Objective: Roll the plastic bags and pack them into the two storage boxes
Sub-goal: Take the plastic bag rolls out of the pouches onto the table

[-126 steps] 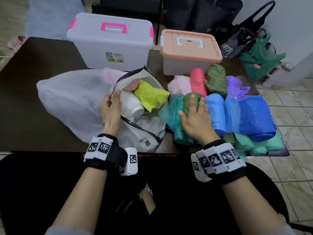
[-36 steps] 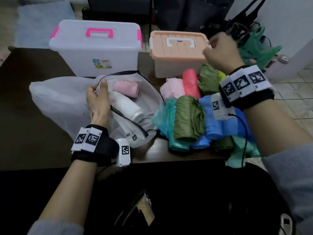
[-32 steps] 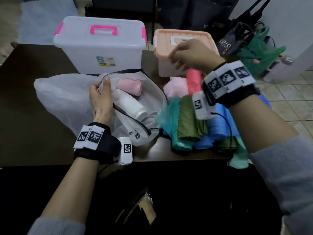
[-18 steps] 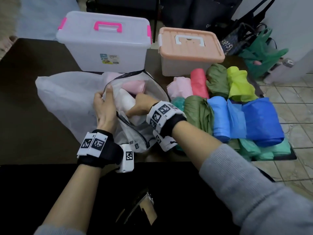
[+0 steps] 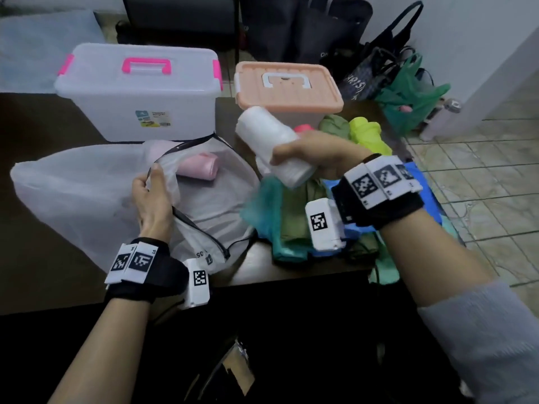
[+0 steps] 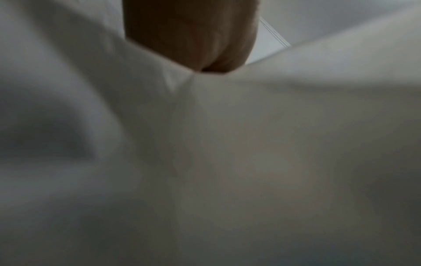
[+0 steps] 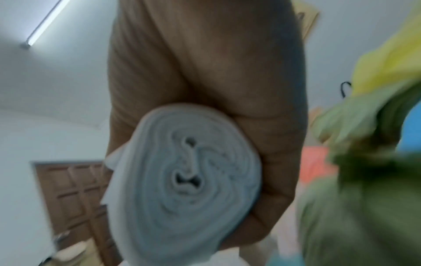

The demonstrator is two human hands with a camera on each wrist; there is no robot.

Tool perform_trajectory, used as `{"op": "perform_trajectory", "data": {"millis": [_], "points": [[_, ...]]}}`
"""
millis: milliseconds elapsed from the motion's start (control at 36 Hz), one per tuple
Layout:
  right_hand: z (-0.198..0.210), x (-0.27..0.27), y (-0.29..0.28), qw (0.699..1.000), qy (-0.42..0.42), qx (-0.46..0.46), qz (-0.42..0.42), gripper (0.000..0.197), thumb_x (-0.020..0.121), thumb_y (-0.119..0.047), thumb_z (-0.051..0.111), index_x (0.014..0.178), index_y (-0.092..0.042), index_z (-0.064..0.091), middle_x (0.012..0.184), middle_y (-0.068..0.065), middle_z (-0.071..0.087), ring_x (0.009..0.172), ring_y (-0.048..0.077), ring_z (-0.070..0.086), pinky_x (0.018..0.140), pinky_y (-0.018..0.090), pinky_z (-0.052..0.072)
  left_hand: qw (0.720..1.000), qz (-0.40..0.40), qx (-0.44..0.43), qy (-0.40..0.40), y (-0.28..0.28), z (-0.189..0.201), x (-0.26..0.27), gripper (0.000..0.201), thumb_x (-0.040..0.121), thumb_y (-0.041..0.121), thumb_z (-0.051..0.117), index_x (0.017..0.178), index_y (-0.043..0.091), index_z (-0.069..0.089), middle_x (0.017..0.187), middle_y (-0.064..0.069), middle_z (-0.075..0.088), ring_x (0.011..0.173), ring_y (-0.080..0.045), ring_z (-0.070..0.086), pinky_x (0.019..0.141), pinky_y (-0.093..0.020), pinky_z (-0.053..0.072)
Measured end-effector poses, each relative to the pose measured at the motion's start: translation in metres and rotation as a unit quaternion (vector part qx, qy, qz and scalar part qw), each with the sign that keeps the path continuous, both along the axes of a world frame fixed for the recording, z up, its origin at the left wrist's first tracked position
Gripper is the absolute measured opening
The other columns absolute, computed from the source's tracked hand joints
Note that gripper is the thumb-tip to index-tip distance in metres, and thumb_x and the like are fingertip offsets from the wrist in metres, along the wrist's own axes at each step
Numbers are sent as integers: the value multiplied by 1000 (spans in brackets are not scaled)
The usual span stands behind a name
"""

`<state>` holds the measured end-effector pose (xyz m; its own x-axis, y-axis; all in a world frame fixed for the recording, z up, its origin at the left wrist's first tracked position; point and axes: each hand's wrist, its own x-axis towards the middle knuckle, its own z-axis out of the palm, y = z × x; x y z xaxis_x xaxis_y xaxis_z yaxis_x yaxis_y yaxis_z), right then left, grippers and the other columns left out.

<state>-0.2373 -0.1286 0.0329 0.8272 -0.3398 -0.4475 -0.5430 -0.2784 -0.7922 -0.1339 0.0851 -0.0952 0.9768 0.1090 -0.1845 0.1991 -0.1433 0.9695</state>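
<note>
My right hand [image 5: 303, 154] grips a white rolled bag [image 5: 271, 144] above the table, between the mesh pouch and the pile of rolled bags. The right wrist view shows the roll's spiral end [image 7: 189, 181] inside my curled fingers [image 7: 268, 162]. My left hand [image 5: 151, 196] pinches the black-trimmed rim of the white mesh pouch [image 5: 210, 205], holding it open. A pink roll [image 5: 199, 169] lies inside the pouch. Fabric fills the left wrist view under my thumb [image 6: 193, 36]. Both storage boxes stand at the back with lids on: a clear box with pink handle [image 5: 140, 91] and a peach-lidded box [image 5: 287, 88].
Rolled bags in green [image 5: 294, 217], blue [image 5: 423, 193], olive [image 5: 334, 126] and yellow [image 5: 367, 135] crowd the table's right part. A large translucent bag [image 5: 73, 193] lies flat at left. Dark tote bags and a green bag [image 5: 408, 94] sit on the floor beyond the table's right edge.
My right hand reached into the mesh pouch, took the white roll and has lifted it out to the right. The left hand stayed on the pouch rim.
</note>
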Motion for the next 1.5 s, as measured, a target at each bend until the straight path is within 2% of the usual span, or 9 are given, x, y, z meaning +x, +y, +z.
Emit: {"op": "perform_trajectory", "data": {"millis": [111, 361, 500, 722, 917, 1139, 1278, 1361, 1500], "points": [[30, -30, -47, 991, -42, 28, -125, 14, 83, -10, 63, 92, 0, 56, 81, 12, 61, 66, 21, 59, 58, 29, 51, 999, -27, 24, 23, -7, -9, 0, 37, 93, 52, 42, 91, 16, 47, 92, -5, 53, 88, -19, 47, 78, -33, 38], [47, -104, -109, 944, 8, -206, -259, 29, 73, -24, 73, 93, -11, 56, 95, 8, 59, 76, 23, 59, 80, 42, 53, 996, -60, 49, 35, -16, -20, -5, 44, 98, 44, 39, 108, 4, 53, 97, -7, 49, 92, -18, 43, 78, -29, 38], [16, -128, -94, 933, 36, -263, -242, 43, 75, -27, 73, 109, -7, 56, 102, 9, 55, 85, 23, 53, 60, 29, 45, 997, -45, 30, 54, -13, -28, 0, 52, 93, 51, 43, 112, 3, 55, 106, -13, 54, 93, -21, 49, 86, -34, 40], [-43, -129, -51, 928, 45, -320, -187, 85, 78, -33, 71, 143, -9, 21, 134, 19, 38, 124, 38, 37, 96, 41, 35, 996, -39, 35, 67, -15, -25, -2, 55, 88, 54, 45, 110, 5, 56, 103, -9, 53, 93, -20, 49, 93, -39, 43], [-52, -123, -32, 881, 55, -456, -118, 81, 88, -59, 46, 150, -20, 11, 152, 11, 16, 135, 33, 20, 105, 48, 25, 997, -36, 15, 67, -14, -27, -2, 48, 86, 55, 46, 96, 8, 55, 101, -10, 53, 89, -20, 48, 82, -36, 42], [-68, -115, -31, 893, 131, -427, -59, 78, 93, -62, 25, 150, -11, 10, 158, 5, 6, 143, 28, 8, 112, 54, 7, 999, -35, 21, -7, -14, -12, -1, 33, 95, 41, 45, 68, 22, 43, 87, -4, 52, 81, -15, 47, 70, -25, 38], [-35, -99, -20, 902, 62, -418, -89, 85, 90, -67, 29, 149, -9, 13, 157, 10, 8, 144, 29, 3, 113, 52, 5, 999, -25, -22, -33, -3, 1, 15, 35, 93, 43, 49, 97, 10, 60, 89, 0, 55, 87, -13, 49, 79, -28, 41], [-16, -72, -3, 890, -108, -428, -117, 56, 96, -47, 40, 138, -10, 37, 143, 11, 35, 134, 29, 26, 107, 43, 23, 997, -18, -23, -67, 4, 10, 19, 41, 95, 40, 49, 112, 5, 59, 97, 0, 56, 90, -11, 50, 83, -25, 42], [0, -11, 42, 916, -193, -340, 90, 29, 91, -14, 49, 114, -10, 66, 116, 5, 66, 107, 18, 58, 89, 19, 36, 996, -7, -28, -83, 13, 16, 20, 27, 96, 35, 49, 109, 12, 58, 103, -1, 57, 88, -8, 49, 73, -15, 41]]}}
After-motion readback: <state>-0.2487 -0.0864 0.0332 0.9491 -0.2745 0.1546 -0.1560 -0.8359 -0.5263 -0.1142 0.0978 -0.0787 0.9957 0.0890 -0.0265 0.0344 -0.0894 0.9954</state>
